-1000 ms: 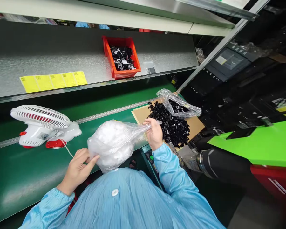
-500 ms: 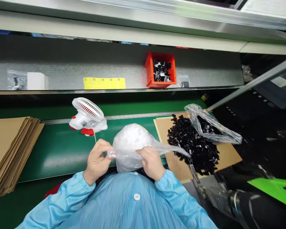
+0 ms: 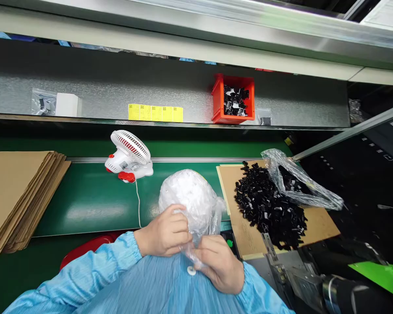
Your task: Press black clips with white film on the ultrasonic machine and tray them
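A clear plastic bag stuffed with white parts (image 3: 190, 196) rests at the near edge of the green belt (image 3: 91, 200), right in front of me. My left hand (image 3: 165, 231) and my right hand (image 3: 218, 264) both pinch the bag's gathered neck close to my chest. To the right lies a cardboard sheet (image 3: 317, 224) with a heap of small black parts (image 3: 270, 207) on it. A second clear bag (image 3: 301, 183), partly filled with black parts, lies open on the heap's far right side.
A small white and red fan (image 3: 129, 155) stands on the belt, its cord trailing toward me. Flat cardboard sheets (image 3: 18, 192) are stacked at the left. The metal shelf holds an orange bin (image 3: 234, 100), yellow labels (image 3: 155, 113) and a white box (image 3: 67, 104).
The bag's neck has swung from my right side to my chest. My right hand slid back along it, and both hands now meet at the neck. My view turned left.
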`<state>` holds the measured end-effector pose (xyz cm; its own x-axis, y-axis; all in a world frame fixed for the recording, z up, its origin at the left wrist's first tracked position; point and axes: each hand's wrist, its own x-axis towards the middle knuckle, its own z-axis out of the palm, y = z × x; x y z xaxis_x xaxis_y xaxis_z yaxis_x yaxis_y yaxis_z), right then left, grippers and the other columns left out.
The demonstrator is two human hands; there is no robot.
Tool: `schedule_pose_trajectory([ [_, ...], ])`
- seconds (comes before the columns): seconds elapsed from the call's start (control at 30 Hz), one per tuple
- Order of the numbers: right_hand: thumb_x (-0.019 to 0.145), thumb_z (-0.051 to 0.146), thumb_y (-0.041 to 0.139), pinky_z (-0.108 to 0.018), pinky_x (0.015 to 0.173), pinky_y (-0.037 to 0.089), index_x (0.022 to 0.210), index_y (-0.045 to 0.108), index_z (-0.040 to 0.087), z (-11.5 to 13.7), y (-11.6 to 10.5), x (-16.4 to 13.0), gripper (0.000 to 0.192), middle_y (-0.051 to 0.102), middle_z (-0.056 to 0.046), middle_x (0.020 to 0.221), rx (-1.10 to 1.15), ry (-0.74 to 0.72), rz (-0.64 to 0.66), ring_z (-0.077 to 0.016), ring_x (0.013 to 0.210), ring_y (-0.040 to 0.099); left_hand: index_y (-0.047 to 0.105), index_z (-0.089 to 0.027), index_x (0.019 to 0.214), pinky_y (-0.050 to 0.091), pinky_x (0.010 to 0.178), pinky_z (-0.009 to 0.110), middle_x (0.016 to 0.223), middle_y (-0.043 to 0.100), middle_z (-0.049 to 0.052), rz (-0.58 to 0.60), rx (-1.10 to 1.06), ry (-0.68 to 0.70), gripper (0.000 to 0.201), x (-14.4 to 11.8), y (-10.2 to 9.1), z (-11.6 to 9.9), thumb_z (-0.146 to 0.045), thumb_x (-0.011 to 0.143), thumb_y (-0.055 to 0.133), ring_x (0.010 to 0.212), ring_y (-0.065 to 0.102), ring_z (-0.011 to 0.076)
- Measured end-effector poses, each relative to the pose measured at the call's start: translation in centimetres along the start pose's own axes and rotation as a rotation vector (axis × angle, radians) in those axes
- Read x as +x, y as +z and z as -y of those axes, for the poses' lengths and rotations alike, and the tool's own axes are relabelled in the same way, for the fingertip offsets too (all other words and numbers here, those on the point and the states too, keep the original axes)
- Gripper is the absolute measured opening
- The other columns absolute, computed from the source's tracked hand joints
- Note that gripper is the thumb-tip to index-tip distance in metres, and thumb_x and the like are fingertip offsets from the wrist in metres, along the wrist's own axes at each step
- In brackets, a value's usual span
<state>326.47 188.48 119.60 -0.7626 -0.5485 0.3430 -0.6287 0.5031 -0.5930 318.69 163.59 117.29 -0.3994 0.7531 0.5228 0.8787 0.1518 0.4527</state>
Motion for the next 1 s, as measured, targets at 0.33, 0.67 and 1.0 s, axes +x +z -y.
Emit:
schedule_pose_trajectory([
  [0.33,0.09,0.057,0.082,-0.078,0.128,0.029,0.174,0.028,0.027,-7.4,-1.9,-1.5,0.104,0.015,-0.019,0.182,-0.285,0.52,-0.217,-0.0491,0.167,0.018,0.069,-0.021,0.098,0.049,0.078,0.04,0.068,0.057,-0.002,-0.063,0.026,0.075,0.009,-0.8,-2.6,-2.3,-0.02,0.095,0.077,0.066,0.053,0.015],
  [0.67,0.113,0.057,0.041,-0.039,0.101,0.063,0.13,0.076,0.025,-6.3,-7.5,4.6,0.05,0.083,-0.006,0.107,0.39,0.322,0.619,-0.0222,0.107,0.079,0.072,-0.022,0.101,0.057,0.086,0.045,0.074,0.061,-0.001,-0.057,0.002,0.045,0.014,-1.2,-3.3,-3.4,-0.014,0.091,0.077,0.073,0.061,0.017],
  [1.0,0.103,0.041,0.064,-0.086,0.123,0.014,0.17,0.036,0.023,-10.6,-7.3,13.1,0.075,0.014,-0.02,0.182,-0.499,0.504,-0.105,-0.05,0.168,0.007,0.069,-0.018,0.096,0.049,0.12,0.052,0.096,0.073,0.003,-0.113,-0.093,0.047,0.017,-0.9,-2.8,-4.6,-0.003,0.09,0.074,0.113,0.073,0.0224],
])
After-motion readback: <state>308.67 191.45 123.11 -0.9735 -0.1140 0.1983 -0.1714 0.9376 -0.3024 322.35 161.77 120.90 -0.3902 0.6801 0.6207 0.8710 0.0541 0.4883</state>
